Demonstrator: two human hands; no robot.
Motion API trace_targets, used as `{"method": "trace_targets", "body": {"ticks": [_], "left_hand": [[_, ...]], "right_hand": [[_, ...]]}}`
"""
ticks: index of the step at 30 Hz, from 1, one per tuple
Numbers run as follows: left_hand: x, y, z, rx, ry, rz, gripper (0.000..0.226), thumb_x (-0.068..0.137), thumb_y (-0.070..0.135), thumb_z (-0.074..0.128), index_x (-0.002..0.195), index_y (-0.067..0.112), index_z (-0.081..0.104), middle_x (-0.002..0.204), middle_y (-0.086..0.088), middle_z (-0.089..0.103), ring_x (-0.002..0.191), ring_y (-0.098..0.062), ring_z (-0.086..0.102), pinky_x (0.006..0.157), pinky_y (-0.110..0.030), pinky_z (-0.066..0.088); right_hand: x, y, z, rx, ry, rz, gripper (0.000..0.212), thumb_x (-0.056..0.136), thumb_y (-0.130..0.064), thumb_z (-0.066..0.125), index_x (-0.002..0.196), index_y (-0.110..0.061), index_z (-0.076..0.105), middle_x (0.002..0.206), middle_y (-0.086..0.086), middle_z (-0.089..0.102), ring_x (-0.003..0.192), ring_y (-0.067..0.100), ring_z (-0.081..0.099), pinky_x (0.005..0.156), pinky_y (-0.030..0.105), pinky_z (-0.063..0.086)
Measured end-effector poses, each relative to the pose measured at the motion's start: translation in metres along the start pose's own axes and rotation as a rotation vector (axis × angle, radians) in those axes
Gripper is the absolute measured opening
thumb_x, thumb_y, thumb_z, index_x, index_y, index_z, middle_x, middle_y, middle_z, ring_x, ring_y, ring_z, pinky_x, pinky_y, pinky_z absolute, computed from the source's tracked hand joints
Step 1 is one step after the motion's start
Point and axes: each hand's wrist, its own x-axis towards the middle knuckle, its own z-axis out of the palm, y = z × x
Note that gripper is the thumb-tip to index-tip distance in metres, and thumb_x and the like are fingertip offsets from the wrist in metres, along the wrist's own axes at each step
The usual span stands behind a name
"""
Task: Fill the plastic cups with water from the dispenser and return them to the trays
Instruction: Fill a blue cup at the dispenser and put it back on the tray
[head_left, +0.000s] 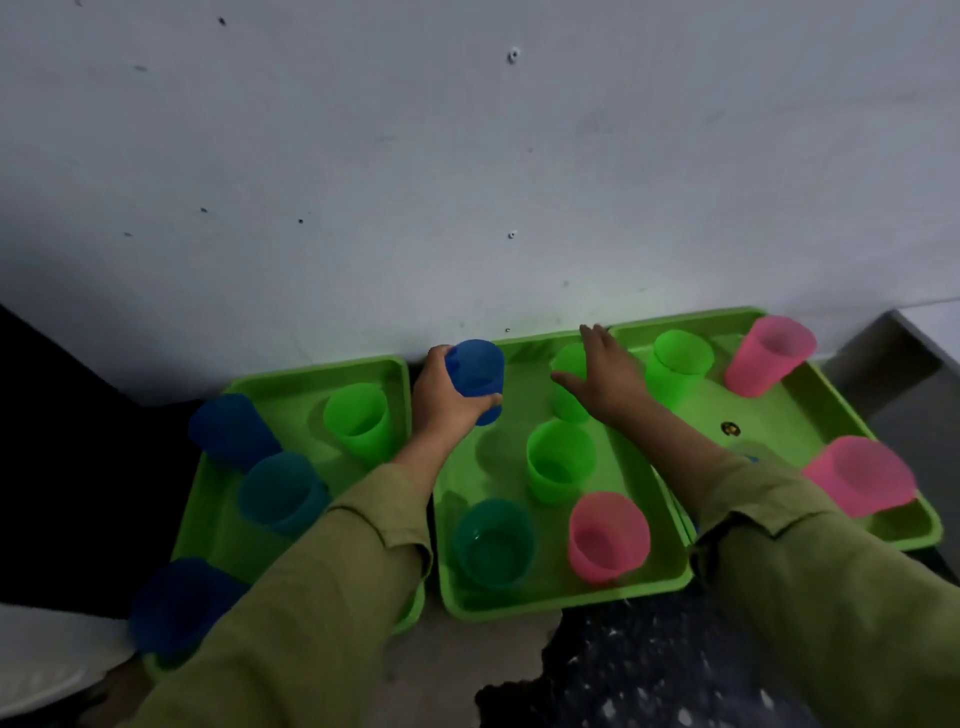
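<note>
Three green trays lie side by side against the wall: the left tray (236, 525), the middle tray (519, 605) and the right tray (810, 410). My left hand (441, 400) is shut on a blue cup (477, 376) at the far left corner of the middle tray. My right hand (605, 376) reaches with spread fingers over a green cup (569, 400) at the back of that tray; whether it grips the cup I cannot tell. Another green cup (558, 460), a teal cup (493, 540) and a pink cup (608, 535) stand nearer on the middle tray.
The left tray holds a green cup (358, 421) and three blue or teal cups (280, 491). The right tray holds a green cup (675, 366) and two pink cups (769, 353). A grey wall (467, 182) rises right behind the trays. No dispenser shows.
</note>
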Motion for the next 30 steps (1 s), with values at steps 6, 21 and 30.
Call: {"method": "trace_targets", "body": {"ticks": [6,21,30], "left_hand": [[0.012,-0.009,0.015,0.032,0.001,-0.037,0.086,0.051,0.023,0.090,0.124,0.017,0.046,0.123,-0.005,0.056,0.110,-0.023,0.054,0.086,-0.024,0.041],[0.009,-0.002,0.025,0.108,-0.022,-0.050,0.090,0.057,0.014,0.087,0.132,0.009,0.038,0.132,-0.010,0.048,0.120,-0.027,0.047,0.092,-0.025,0.037],[-0.020,0.030,0.015,0.130,0.083,-0.102,0.082,0.070,0.024,0.080,0.135,0.003,0.034,0.138,-0.018,0.035,0.127,-0.032,0.038,0.107,-0.036,0.034]], "right_hand": [[0.008,0.012,0.013,0.047,0.086,-0.015,0.064,0.089,-0.030,0.060,0.140,-0.002,0.035,0.147,0.020,0.034,0.137,0.031,0.031,0.111,0.033,0.025],[0.004,0.015,0.003,0.106,0.056,-0.044,0.057,0.089,-0.029,0.061,0.135,-0.001,0.042,0.145,0.020,0.037,0.136,0.029,0.033,0.112,0.033,0.028],[-0.030,0.040,-0.049,0.103,0.113,-0.079,0.042,0.086,-0.025,0.064,0.122,-0.003,0.054,0.125,0.018,0.056,0.119,0.031,0.049,0.098,0.033,0.035]]}}
